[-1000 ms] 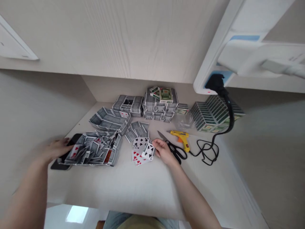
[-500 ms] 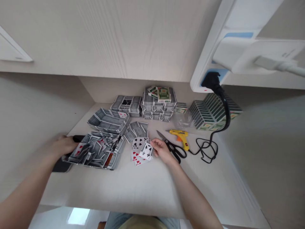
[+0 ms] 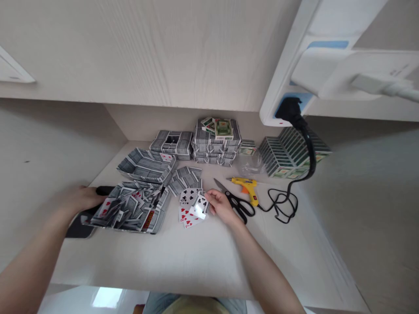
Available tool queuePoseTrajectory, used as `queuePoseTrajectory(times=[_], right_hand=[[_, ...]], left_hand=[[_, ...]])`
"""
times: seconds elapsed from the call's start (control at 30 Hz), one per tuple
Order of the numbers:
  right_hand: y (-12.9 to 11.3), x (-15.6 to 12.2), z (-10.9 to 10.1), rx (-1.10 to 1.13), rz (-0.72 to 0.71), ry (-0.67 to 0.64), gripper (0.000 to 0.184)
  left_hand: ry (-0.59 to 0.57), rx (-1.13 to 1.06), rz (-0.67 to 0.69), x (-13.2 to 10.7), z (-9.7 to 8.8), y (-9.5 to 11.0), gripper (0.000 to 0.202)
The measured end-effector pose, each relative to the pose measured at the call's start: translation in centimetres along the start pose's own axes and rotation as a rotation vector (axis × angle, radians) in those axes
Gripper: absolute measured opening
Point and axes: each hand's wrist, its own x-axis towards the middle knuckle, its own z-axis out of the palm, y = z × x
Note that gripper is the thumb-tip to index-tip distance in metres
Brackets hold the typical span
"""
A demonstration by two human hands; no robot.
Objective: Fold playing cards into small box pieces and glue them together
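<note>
My right hand pinches a clubs playing card at the edge of a small face-up pile of cards on the white desk. At the desk's left edge, my left hand rests against a tray made of card backs, which is full of loose cards. Its fingers are blurred and partly hidden behind the tray. A black flat object lies under the tray's left side.
Black scissors and a yellow glue gun with a black cable lie right of my right hand. Card-built trays and boxes stand at the back, and rows of card packs at the back right.
The view shifted slightly. My right hand has tilted the clubs card up from the pile. My left hand stays at the tray's left side.
</note>
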Motion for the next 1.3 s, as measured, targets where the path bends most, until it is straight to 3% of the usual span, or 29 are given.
queuePoseTrajectory(times=[0.03, 0.07, 0.1, 0.17, 0.27, 0.33, 0.43, 0.5, 0.57, 0.7, 0.8, 0.97, 1.17, 1.3], right_hand=[[0.1, 0.1, 0.0, 0.002, 0.001, 0.007, 0.029], [0.2, 0.2, 0.0, 0.005, 0.002, 0.015, 0.029], [0.3, 0.2, 0.0, 0.01, 0.003, 0.022, 0.029], [0.4, 0.3, 0.0, 0.018, 0.005, 0.03, 0.028], [0.3, 0.3, 0.0, 0.04, -0.002, 0.031, 0.028], [0.3, 0.3, 0.1, 0.076, -0.007, 0.035, 0.028], [0.2, 0.2, 0.2, 0.168, -0.015, 0.042, 0.029], [0.2, 0.2, 0.2, 0.233, -0.024, 0.047, 0.03], [0.2, 0.2, 0.2, 0.288, -0.042, 0.068, 0.032], [0.0, 0.3, 0.1, 0.328, -0.089, 0.149, 0.036], [0.0, 0.3, 0.0, 0.254, -0.098, 0.209, 0.036], [0.3, 0.3, -0.2, 0.037, -0.117, 0.279, 0.034], [0.3, 0.3, -0.8, -0.083, -0.232, 0.343, 0.031], [0.6, 0.2, -0.8, -0.033, -0.196, 0.334, 0.029]], left_hand=[[-0.162, 0.106, -0.087, 0.3, -0.1, -0.2, 0.06], [-0.211, 0.201, -0.153, 0.4, -0.2, -0.2, 0.061], [-0.164, 0.247, -0.151, 0.3, -0.5, 0.1, 0.062], [0.087, 0.285, -0.031, -1.0, -1.4, 2.1, 0.067], [0.412, 0.145, 0.271, -5.6, -2.8, 8.0, 0.055], [0.444, -0.086, 0.431, -9.5, -2.9, 12.8, 0.037], [0.267, -0.371, 0.584, -13.8, -0.5, 18.9, 0.028], [0.108, -0.525, 0.574, -14.8, 2.6, 21.6, 0.035], [0.0, -0.659, 0.469, -14.4, 6.3, 23.3, 0.042], [0.039, -0.941, 0.18, -12.2, 11.6, 25.0, 0.049], [-0.172, -1.299, 0.091, -11.3, 13.2, 25.4, 0.046], [-0.333, -1.39, 0.072, -11.1, 13.6, 24.4, 0.031], [-0.374, -1.305, 0.107, -11.1, 13.3, 23.4, 0.03], [-0.373, -1.28, 0.173, -11.4, 12.6, 23.7, 0.026]])
